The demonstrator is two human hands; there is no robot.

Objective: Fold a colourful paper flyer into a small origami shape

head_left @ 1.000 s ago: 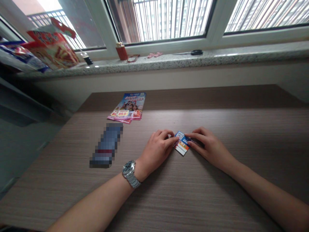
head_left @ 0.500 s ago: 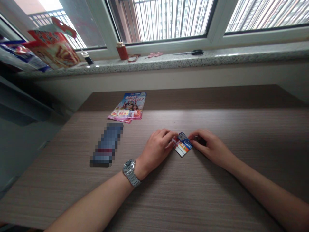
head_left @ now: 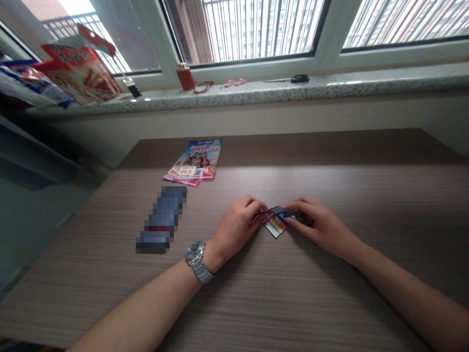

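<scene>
A small square of folded printed paper (head_left: pixel 276 226), with a QR code and blue, orange and white areas, lies on the wood-grain table between my hands. One corner points toward me, and its far part looks bent up. My left hand (head_left: pixel 240 225), with a metal watch on the wrist, pinches the paper's left corner. From the other side, my right hand (head_left: pixel 318 221) grips the right corner between thumb and fingers.
Several printed flyers (head_left: pixel 200 161) are stacked at the back left. Nearer stands a pixelated dark blue oblong (head_left: pixel 163 220). On the stone windowsill (head_left: pixel 256 93) are a red lighter-like container (head_left: pixel 185 77), scissors (head_left: pixel 299 78) and snack bags (head_left: pixel 82 73).
My right thumb has moved onto the paper's right corner. The far part of the paper has bent toward me, so its QR code looks flatter. My left hand has hardly moved.
</scene>
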